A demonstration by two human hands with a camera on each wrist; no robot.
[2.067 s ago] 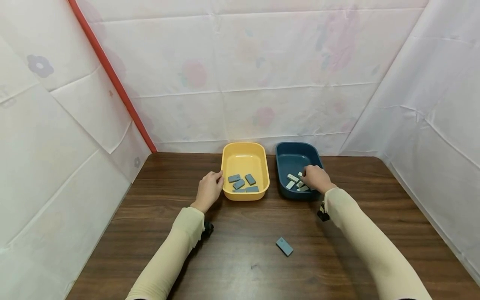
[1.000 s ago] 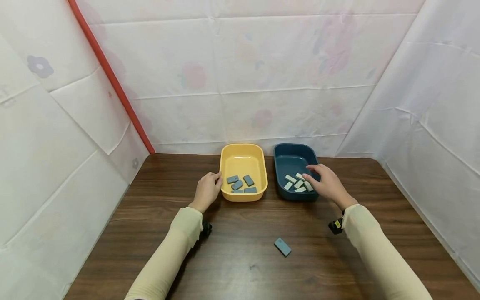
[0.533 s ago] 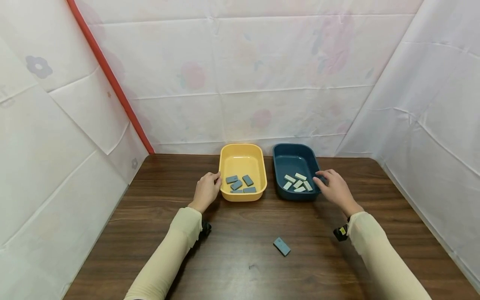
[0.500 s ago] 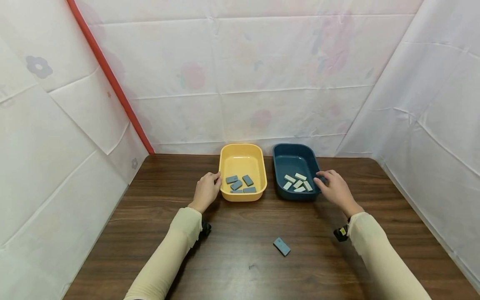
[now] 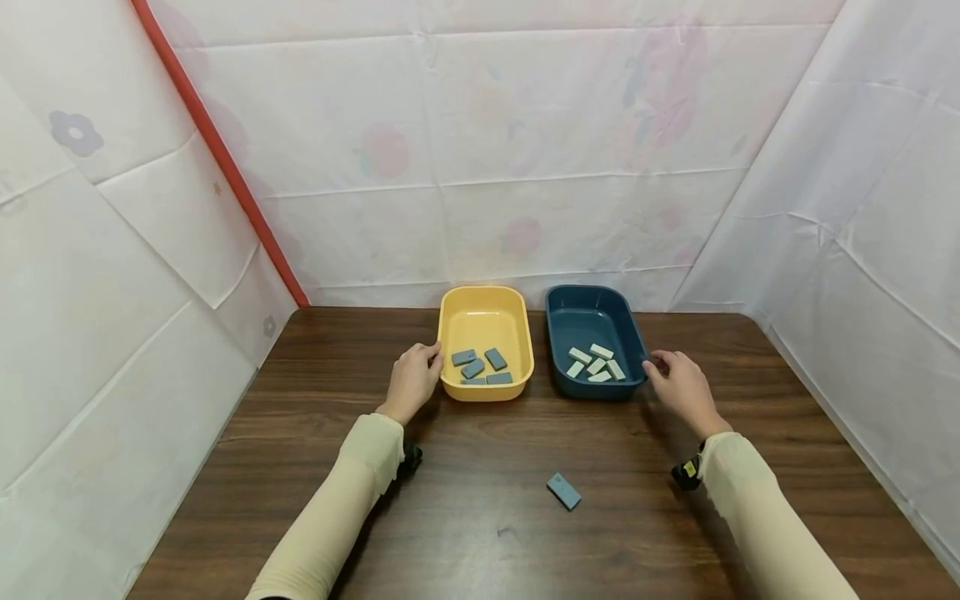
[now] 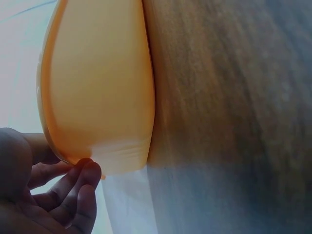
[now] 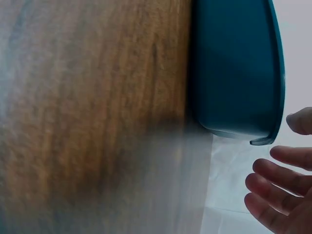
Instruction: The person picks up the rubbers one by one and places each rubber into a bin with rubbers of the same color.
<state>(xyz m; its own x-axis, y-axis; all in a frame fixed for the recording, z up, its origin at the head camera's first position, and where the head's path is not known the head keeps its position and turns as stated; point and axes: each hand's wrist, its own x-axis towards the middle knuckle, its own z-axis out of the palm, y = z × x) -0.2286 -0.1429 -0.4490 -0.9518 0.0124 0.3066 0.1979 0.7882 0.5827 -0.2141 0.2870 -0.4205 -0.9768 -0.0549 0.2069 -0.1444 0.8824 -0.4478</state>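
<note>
My left hand [image 5: 412,382] is at the left side of a yellow plastic tray [image 5: 486,392]. In the left wrist view, its thumb and curled fingers [image 6: 87,171] pinch the tray's rim. Several grey-blue rectangular tiles [image 5: 496,359] lie inside that tray. My right hand [image 5: 681,390] stays beside the right rim of a dark blue tray [image 5: 600,390], holding nothing. The right wrist view has its relaxed, spread fingers [image 7: 273,192] near the tray's rim. Several cream-coloured tiles [image 5: 597,365] lie at the near end of the blue tray.
One grey-blue tile [image 5: 564,492] lies alone on the dark wooden table [image 5: 480,550], in front of the trays. White printed sheets [image 5: 465,150] hang behind and on both sides, with a red strip [image 5: 225,158] at the left.
My right hand has left the tiles in the blue tray and drawn right, to just outside its rim; a cream tile formerly under it now shows. The left hand has stayed at the yellow tray.
</note>
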